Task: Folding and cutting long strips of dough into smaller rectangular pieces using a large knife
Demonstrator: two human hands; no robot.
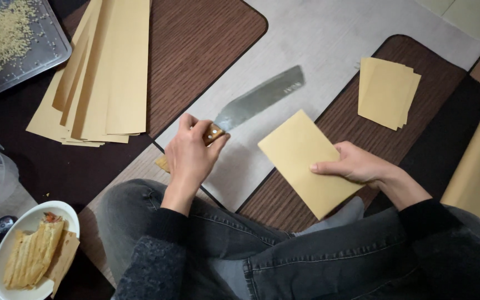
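Left hand (189, 155) is clamped on the knife's (259, 99) wooden handle, heavy and blade-forward, while my right hand (356, 165) pinches the floppy tan sheet (301, 155) by its edge.

**Tan paper, steel blade, dark wood grain**

Your left hand (190, 155) grips a knife (256, 103) with a grey steel blade and a brown wooden handle with pale rivets. Your right hand (356, 165) holds a plain mustard-tan paper sheet (301, 161). The small stack (387, 91) and the long strips (101, 72) share that tan. The mats (195, 50) are dark brown with fine wood grain. The cloth (329, 39) beneath is pale grey. Your jeans (240, 239) are charcoal grey, and your sleeves are black.
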